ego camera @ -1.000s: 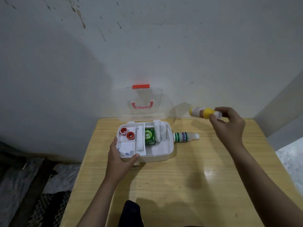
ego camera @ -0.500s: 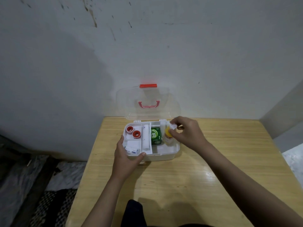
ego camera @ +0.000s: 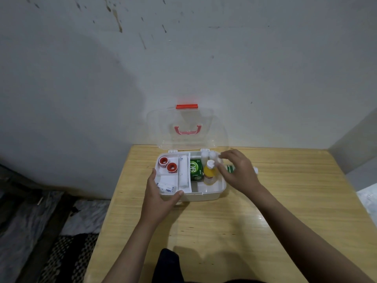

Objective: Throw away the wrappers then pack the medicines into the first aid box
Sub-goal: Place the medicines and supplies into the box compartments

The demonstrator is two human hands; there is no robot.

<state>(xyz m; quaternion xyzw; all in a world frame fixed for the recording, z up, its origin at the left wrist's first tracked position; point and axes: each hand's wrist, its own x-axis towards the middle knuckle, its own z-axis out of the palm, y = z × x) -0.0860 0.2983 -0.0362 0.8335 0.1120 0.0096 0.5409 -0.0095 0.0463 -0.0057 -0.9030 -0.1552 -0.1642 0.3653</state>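
The white first aid box point(ego camera: 206, 196) stands open on the wooden table point(ego camera: 265, 221), its clear lid point(ego camera: 186, 129) leaning back against the wall. Inside lie two red tape rolls point(ego camera: 167, 164), a white gauze roll point(ego camera: 183, 173), small bandage rolls point(ego camera: 166, 188), a green OB box point(ego camera: 196, 169), white bottles point(ego camera: 208, 155) and a yellow bottle point(ego camera: 210, 174). My left hand point(ego camera: 160, 201) grips the box's front left corner. My right hand point(ego camera: 237, 170) hovers over the box's right rim, fingers apart, just off the yellow bottle. A green-and-white bottle point(ego camera: 230, 168) lies mostly hidden behind that hand.
The table is pushed against a stained grey wall. A grey ledge point(ego camera: 355, 152) rises at the right corner. Patterned and dark fabric point(ego camera: 61, 231) covers the floor to the left. Something dark point(ego camera: 168, 266) shows at the near table edge.
My right hand carried the yellow bottle from above the table's right side into the box's right compartment and has let go of it. The left hand kept its hold on the box.
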